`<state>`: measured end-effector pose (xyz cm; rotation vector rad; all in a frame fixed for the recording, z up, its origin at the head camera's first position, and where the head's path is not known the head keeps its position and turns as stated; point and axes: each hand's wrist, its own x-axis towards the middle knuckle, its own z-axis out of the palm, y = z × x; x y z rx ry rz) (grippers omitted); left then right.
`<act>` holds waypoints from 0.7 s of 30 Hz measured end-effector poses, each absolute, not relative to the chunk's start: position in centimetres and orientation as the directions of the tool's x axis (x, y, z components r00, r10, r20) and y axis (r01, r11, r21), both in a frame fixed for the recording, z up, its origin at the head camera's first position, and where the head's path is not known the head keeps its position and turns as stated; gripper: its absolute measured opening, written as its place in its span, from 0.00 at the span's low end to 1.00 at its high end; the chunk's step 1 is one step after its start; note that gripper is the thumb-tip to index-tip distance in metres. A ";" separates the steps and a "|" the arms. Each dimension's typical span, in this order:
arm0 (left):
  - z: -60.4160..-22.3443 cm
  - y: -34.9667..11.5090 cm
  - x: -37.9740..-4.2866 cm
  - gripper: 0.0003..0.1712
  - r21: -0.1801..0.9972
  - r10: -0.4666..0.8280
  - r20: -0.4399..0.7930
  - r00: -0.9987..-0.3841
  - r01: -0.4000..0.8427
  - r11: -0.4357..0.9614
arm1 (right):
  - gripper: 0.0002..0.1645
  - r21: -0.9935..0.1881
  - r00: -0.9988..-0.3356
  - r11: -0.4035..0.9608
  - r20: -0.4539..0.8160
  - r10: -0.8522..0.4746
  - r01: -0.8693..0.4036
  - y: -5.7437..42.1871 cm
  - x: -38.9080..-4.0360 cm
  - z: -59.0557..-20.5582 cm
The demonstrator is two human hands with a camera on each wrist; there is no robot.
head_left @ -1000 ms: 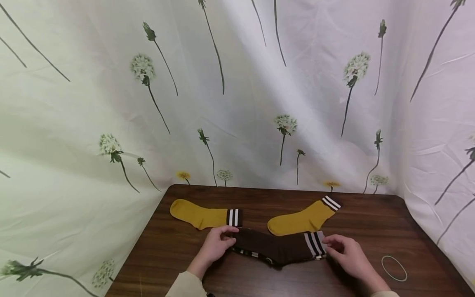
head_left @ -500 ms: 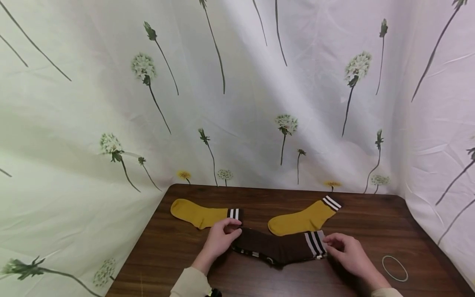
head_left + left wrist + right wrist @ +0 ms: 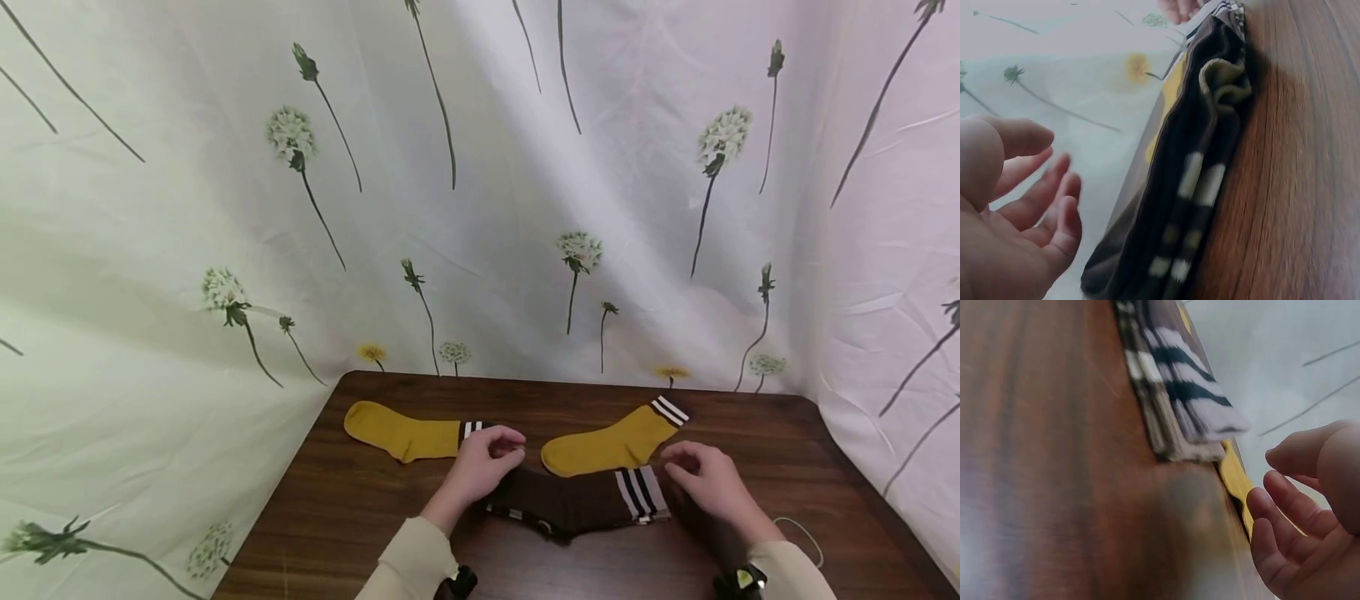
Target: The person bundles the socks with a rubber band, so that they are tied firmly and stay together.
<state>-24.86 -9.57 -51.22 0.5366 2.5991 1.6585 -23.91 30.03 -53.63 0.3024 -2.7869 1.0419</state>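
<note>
A stack of dark brown socks (image 3: 573, 500) with a grey striped cuff lies across the middle of the table. Layers with a black and cream pattern show along its edge in the left wrist view. My left hand (image 3: 483, 462) is over the toe end, thumb and fingers loosely curved and apart, holding nothing. Just beyond the cuff end, my right hand (image 3: 708, 479) hovers with relaxed fingers, nothing between them. Behind the stack lie two mustard socks: the left sock (image 3: 405, 429), its striped cuff partly hidden by my left hand, and the right sock (image 3: 618, 437).
A thin pale elastic band (image 3: 806, 537) lies to the right, partly covered by my right sleeve. The brown wooden table (image 3: 315, 517) ends at the back against a white curtain (image 3: 510, 250) printed with dandelions.
Both hands have come off the brown socks. My left hand has moved right over the toe end; my right hand has drawn back a little from the cuff and upward.
</note>
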 end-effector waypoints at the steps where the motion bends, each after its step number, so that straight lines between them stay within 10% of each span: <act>1: -51.2 -9.2 -25.0 0.07 0.880 0.305 0.167 -0.938 0.281 0.383 | 0.07 -0.626 -0.968 0.742 0.215 -0.131 -0.239 30.1 -24.2 -53.6; 21: -51.9 -5.7 -26.5 0.15 0.829 0.409 -0.048 -0.911 0.193 0.526 | 0.10 -0.635 -0.980 0.754 0.194 -0.053 -0.167 31.6 -29.3 -53.0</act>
